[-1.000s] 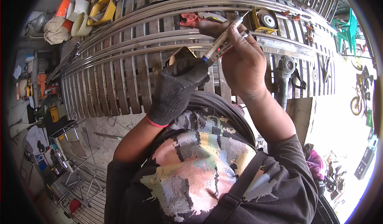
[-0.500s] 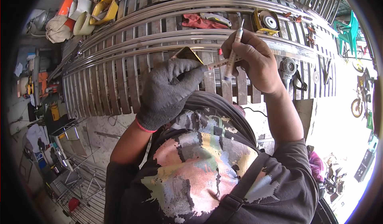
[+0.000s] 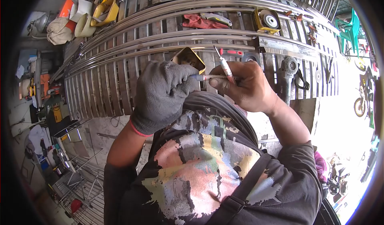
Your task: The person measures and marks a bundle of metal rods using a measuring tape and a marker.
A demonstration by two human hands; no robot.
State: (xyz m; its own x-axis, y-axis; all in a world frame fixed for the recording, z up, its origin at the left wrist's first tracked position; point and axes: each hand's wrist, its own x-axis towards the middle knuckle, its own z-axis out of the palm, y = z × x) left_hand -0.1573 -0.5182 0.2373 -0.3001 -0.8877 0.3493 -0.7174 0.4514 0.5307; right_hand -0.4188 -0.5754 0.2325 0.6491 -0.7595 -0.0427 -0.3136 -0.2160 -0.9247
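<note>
My left hand (image 3: 160, 93), in a grey glove with a red cuff edge, pinches the dark bluish end of a slim whitish pen-like stick (image 3: 206, 77). My bare right hand (image 3: 255, 87) closes on the stick's other end. Between the same right-hand fingers is a slim white pen (image 3: 225, 68) with reddish print; its thin metal tip points up and left. Fingers hide the pen's lower end. Just beyond my left hand stands an open yellow-edged box (image 3: 190, 59) with dark contents. Near my right fingers lies a red-handled tool (image 3: 232, 53).
Long shiny metal tubes (image 3: 160, 37) run across the slatted metal bench (image 3: 108, 85). An angle grinder (image 3: 288, 75) lies right of my right hand. Farther back are a red cloth (image 3: 202, 22), a yellow box with discs (image 3: 267, 20) and a yellow container (image 3: 106, 12).
My right hand has turned and come lower, so the white pen's tip now leans left. The second stick lies more level between my hands. My left hand has shifted slightly.
</note>
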